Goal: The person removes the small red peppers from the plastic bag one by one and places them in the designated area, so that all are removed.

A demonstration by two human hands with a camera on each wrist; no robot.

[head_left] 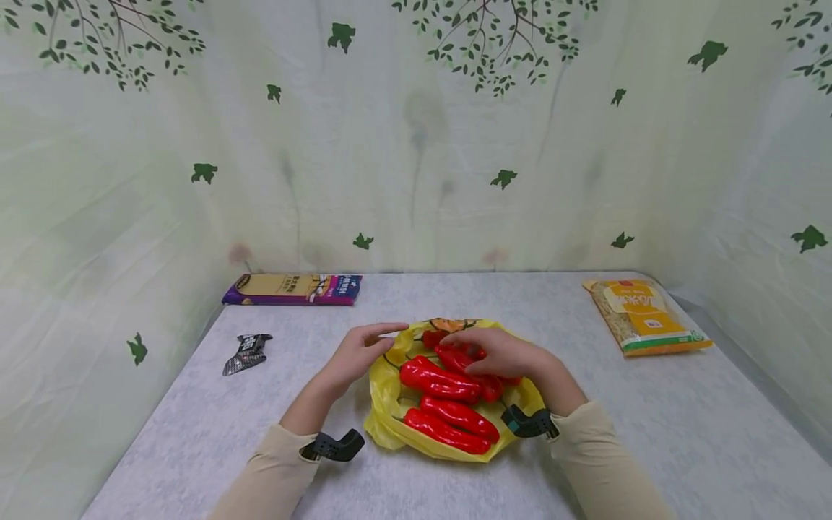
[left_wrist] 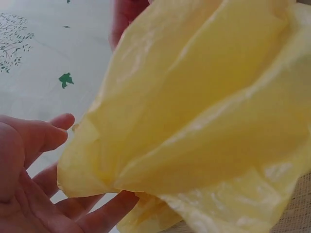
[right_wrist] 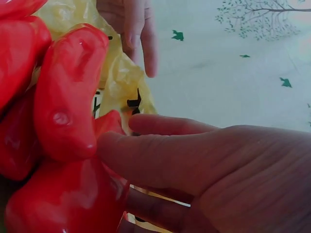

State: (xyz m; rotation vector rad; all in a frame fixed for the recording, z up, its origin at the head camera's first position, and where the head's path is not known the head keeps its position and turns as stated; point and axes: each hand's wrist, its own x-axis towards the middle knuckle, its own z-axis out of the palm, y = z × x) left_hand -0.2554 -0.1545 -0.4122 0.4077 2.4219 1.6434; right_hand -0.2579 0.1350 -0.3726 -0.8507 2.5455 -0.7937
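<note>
A yellow plastic bag [head_left: 383, 404] lies spread on the table with several glossy red peppers [head_left: 438, 379] in it. My left hand [head_left: 357, 354] is at the bag's left edge, fingers loosely extended; in the left wrist view, some of its fingers [left_wrist: 109, 213] pass behind the yellow plastic. Over the far peppers, my right hand [head_left: 503, 354] reaches down with its thumb and fingers about a red pepper [head_left: 455, 356]. The right wrist view has the thumb [right_wrist: 119, 150] against the peppers and lower fingers partly hidden behind one.
A purple and tan packet [head_left: 292, 289] lies at the back left, with a small black wrapper [head_left: 248, 354] in front of it. At the back right lies an orange and clear bag of grain [head_left: 650, 318]. Pale leaf-printed curtains [head_left: 422, 180] enclose the table.
</note>
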